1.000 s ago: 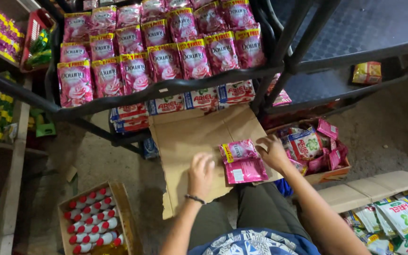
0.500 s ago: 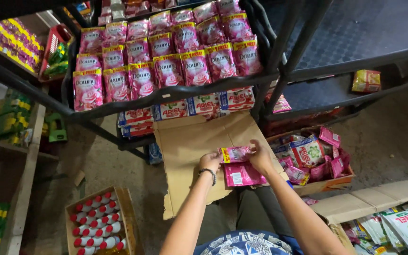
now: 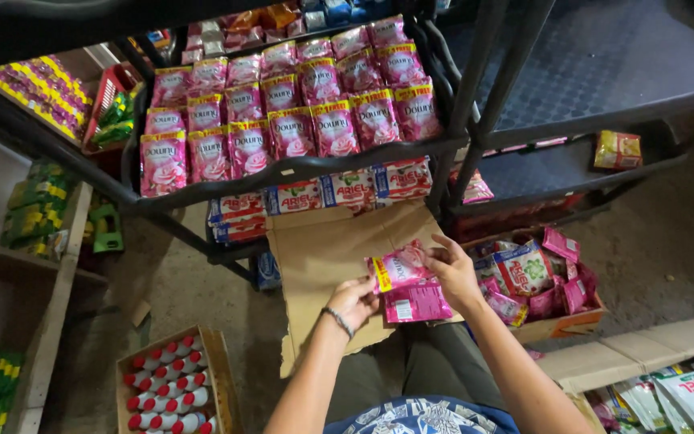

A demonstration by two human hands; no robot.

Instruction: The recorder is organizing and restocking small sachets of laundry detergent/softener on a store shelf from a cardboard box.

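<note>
Both hands hold a small stack of pink sachets [image 3: 402, 269] above a flattened brown cardboard sheet [image 3: 323, 249] on the floor. My right hand [image 3: 453, 272] grips the stack's right edge. My left hand [image 3: 353, 299], with a bracelet on its wrist, holds the stack's lower left corner. More pink sachets [image 3: 416, 303] lie on the cardboard just below the held ones. Rows of like pink sachets [image 3: 291, 112] fill the black shelf [image 3: 283, 170] ahead.
An open carton of pink and mixed sachets [image 3: 536, 281] sits right of my right hand. A box of red-capped white bottles [image 3: 166, 386] stands at lower left. Red and blue packets [image 3: 323, 193] line the lower shelf. Green packets [image 3: 684, 398] lie at lower right.
Both hands have lifted the pink sachets off the cardboard and brought them together. The view has tilted up toward the shelf.
</note>
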